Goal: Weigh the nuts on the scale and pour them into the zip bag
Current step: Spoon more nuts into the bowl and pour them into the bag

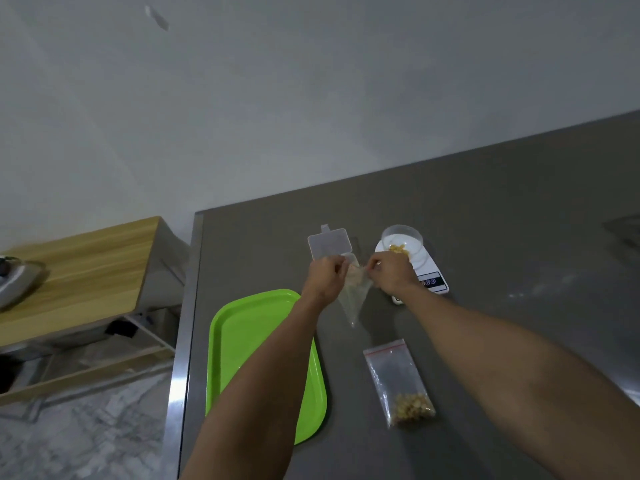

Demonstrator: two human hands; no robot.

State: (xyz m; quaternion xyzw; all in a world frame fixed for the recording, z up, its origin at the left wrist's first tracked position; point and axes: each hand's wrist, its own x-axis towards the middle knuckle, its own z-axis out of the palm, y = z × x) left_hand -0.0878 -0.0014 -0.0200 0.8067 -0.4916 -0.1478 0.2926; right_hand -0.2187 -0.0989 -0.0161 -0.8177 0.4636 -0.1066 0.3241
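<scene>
Clear zip bag (352,295) is hanging between left hand (326,276) and right hand (391,271), fingers pinching its mouth.
Thin film is risking slipping shut, so nuts (397,248) from the bowl (402,241) on the scale (437,285) could spill onto the surface (519,237).

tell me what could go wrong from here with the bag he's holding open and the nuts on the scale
The empty zip bag hangs limp between the left hand and right hand, so its mouth may collapse. With both hands busy, none is free for the bowl of nuts on the scale.
</scene>
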